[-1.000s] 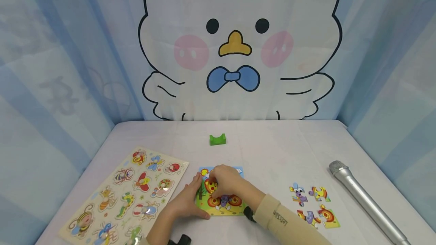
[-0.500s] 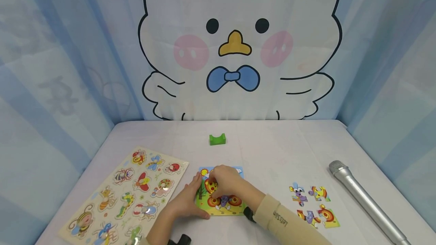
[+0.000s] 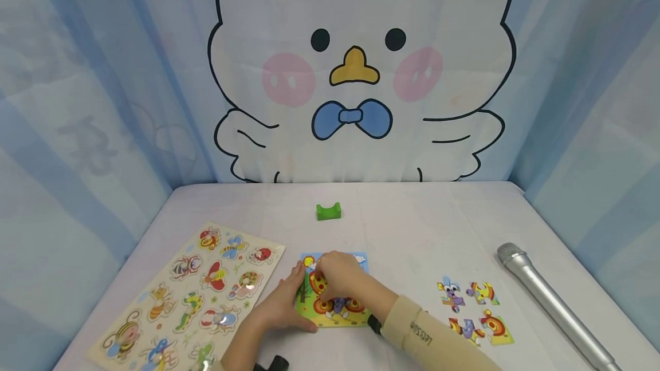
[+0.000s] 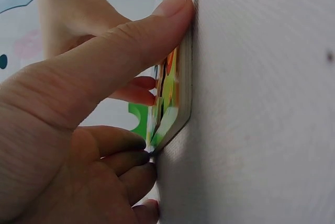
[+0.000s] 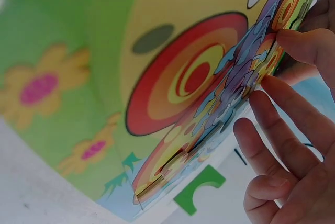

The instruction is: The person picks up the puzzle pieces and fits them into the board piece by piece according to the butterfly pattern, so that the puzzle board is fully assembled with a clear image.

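A butterfly jigsaw board (image 3: pixel 335 322) lies on the white table in front of me. My left hand (image 3: pixel 282 305) grips its near left corner, thumb on the near edge and fingertips along the left side. Over the board, my right hand (image 3: pixel 341 275) pinches a red-and-yellow puzzle piece (image 5: pixel 266 63) between thumb and forefinger, down at the butterfly's left wing. The other right fingers stay loosely bent in the right wrist view. Part of the board's picture is hidden under this hand. In the left wrist view the board's edge (image 4: pixel 184 77) shows side-on beneath the left thumb.
Several loose puzzle pieces (image 3: pixel 497 328) lie to the right. Beyond them a silver microphone (image 3: pixel 554 302) rests diagonally. A large insect peg puzzle (image 3: pixel 203 296) covers the left side, and a small green notched block (image 3: pixel 329 212) stands toward the back. Printed curtains surround the table.
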Demonstrator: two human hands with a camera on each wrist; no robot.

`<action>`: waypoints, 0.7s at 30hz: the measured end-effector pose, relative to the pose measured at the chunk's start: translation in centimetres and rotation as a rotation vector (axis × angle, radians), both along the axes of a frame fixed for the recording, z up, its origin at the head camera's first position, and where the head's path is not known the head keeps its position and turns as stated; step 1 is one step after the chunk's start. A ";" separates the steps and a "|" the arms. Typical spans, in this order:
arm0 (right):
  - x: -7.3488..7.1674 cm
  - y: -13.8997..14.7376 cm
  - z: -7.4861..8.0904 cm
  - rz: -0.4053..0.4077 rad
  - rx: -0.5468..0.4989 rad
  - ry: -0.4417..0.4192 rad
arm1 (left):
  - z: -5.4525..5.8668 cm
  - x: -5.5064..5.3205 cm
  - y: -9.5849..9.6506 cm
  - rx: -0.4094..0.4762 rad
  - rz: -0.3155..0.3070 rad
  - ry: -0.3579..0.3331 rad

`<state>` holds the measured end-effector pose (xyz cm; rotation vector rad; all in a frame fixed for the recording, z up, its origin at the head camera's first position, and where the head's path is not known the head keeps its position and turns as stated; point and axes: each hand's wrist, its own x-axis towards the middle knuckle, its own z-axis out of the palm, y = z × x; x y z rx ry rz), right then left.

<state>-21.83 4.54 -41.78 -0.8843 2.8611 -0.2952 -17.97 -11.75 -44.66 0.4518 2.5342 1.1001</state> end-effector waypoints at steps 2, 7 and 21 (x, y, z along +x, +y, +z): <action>0.0 0.0 0.0 0.000 -0.002 -0.002 | 0.0 0.0 0.0 -0.001 0.001 -0.005; 0.0 0.1 0.0 -0.004 -0.022 -0.025 | 0.0 0.0 0.0 0.009 0.008 -0.017; -0.3 2.2 0.0 -0.010 -0.282 -0.320 | 0.1 0.1 0.0 0.001 -0.004 -0.003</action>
